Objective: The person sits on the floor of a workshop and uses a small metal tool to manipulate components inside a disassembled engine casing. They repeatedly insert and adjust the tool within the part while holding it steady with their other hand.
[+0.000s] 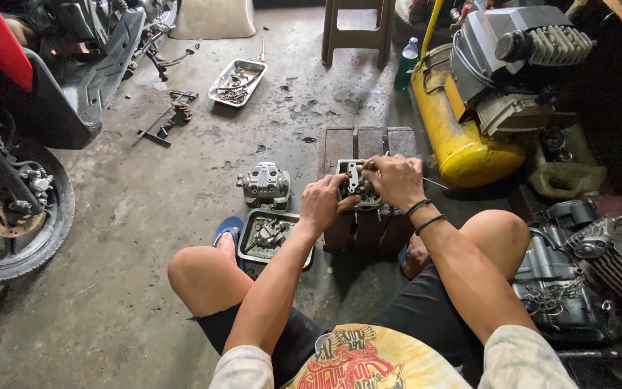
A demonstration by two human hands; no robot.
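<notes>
cylinder head (358, 189) on wooden block (368, 140), between both hands. left hand (323, 203) fingers curled on its left side; right hand (396, 180) fingers closed over top, nearer.

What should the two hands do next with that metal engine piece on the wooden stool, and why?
Probably keep the left hand pressed on the engine piece while the right hand works the small part on top. The piece sits on a narrow wooden stool and both hands already touch it, so steadying it looks wise. What the fingers hold is hidden.
</notes>
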